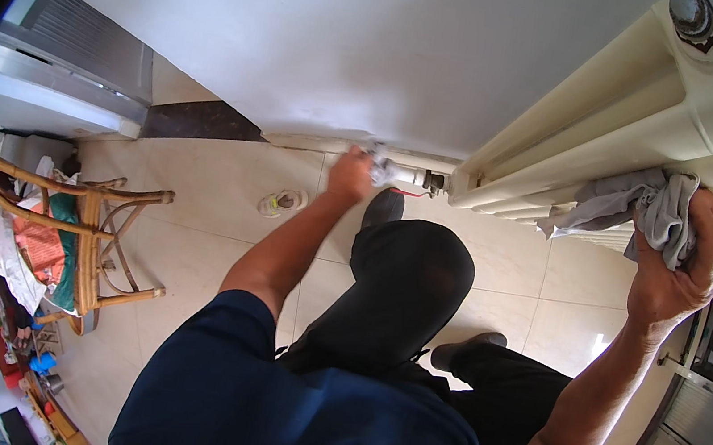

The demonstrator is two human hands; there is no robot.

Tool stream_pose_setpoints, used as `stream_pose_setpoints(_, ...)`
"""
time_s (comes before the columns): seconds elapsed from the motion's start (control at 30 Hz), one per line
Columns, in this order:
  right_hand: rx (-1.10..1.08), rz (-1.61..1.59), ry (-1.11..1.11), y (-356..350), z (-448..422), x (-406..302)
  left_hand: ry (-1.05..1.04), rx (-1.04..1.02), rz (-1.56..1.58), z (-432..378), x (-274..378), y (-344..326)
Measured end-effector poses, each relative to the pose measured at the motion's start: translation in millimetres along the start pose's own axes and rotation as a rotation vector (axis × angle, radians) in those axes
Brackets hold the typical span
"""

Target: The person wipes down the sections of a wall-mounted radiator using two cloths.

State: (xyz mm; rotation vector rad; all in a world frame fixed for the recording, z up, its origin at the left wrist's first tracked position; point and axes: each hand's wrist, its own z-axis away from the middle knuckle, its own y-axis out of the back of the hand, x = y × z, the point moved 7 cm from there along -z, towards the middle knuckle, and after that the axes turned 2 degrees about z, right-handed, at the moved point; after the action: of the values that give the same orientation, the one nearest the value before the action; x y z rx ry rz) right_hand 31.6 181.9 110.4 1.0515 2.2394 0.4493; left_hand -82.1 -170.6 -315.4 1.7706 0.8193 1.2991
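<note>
My left hand [350, 176] is closed around a blurred whitish-grey cloth [380, 163] at the white pipe [408, 175] low along the wall. Just right of it, a dark valve [435, 181] with a thin red lever [409, 193] joins the pipe to a cream column radiator [563, 142]. My right hand [671, 291] grips a bunched grey cloth [665, 212] beside the radiator's columns. One end of that cloth hangs loose to the left; whether it touches the metal is hard to tell.
A bamboo chair [88, 234] piled with fabric and bags stands at the left. On the tiled floor [201, 270] lies a small pale shoe [283, 203]. The white wall [367, 41] rises ahead, with a grey louvred panel [86, 42] at far left. My knee is close below the pipe.
</note>
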Motion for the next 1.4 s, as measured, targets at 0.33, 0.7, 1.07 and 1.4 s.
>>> stream_pose_setpoints(0.33, -0.046, 0.001, -0.017, 1.6, -0.6, 2.1, 0.078, 0.019, 0.01, 12.7, -9.5, 30.2)
stream_pose_setpoints(0.7, 0.003, -0.011, -0.01, 1.3, 1.5, 1.2, 0.243, -0.153, -0.164, -28.2, -32.1, 19.9)
stream_pose_setpoints(1.07, 0.027, -0.033, -0.038, 0.3, -2.6, -0.5, 0.007, -0.211, -0.152, 62.5, -7.9, 33.7)
stream_pose_setpoints(1.4, -0.017, 0.012, -0.028, 3.0, -0.2, 1.2, 0.104, 0.241, 0.046, 54.4, -23.9, 73.0)
